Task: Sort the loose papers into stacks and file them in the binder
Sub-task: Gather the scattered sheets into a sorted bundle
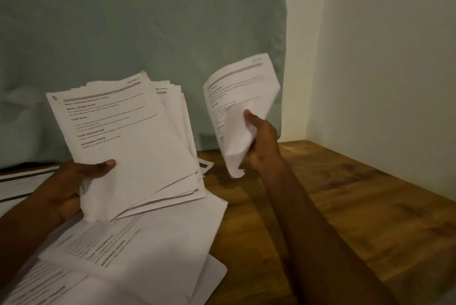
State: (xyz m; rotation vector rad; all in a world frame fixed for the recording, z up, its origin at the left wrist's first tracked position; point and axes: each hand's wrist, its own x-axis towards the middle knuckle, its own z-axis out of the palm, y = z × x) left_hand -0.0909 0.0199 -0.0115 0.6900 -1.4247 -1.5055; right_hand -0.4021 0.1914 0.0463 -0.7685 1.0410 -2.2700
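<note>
My left hand [74, 181] grips a fanned stack of printed sheets [138, 146] by its lower left corner, thumb on top; the top page is headed "Section 1". My right hand [261, 139] holds a single printed sheet [237, 107] up over the wooden table [345, 206], the paper curled and blurred, to the right of the stack. More loose printed pages [148, 250] lie overlapped on the table below my left hand. No binder shows in this view.
A grey-green cloth [148, 20] hangs behind the table, and a pale wall corner [370, 58] closes the right side. Further sheets with dark bands [24, 181] lie at the far left. Bare wood shows on the table's right half.
</note>
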